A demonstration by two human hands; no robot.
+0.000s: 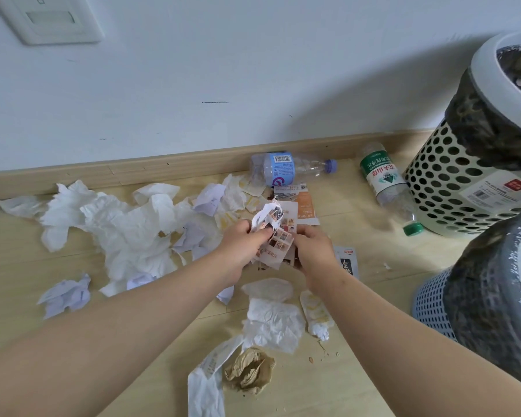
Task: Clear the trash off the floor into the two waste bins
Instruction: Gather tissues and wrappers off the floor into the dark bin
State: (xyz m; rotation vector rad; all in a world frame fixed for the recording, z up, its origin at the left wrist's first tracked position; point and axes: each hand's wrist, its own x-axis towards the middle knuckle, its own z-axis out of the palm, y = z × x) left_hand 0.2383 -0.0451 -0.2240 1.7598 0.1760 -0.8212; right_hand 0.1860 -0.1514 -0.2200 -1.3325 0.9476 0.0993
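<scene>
Left hand (237,246) and right hand (312,251) both tight around printed paper scraps (278,242) between them

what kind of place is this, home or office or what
Likely a room in a home or dorm: pale wood-look floor with matching baseboard, white plastic wall plate, and a cream perforated plastic waste bin and a blue plastic mesh waste bin, both bag-lined.

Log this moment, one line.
step: pickup | left hand: grips printed paper scraps | right hand: grips same scraps | blue-label bottle, green-label bottle: on floor
</scene>
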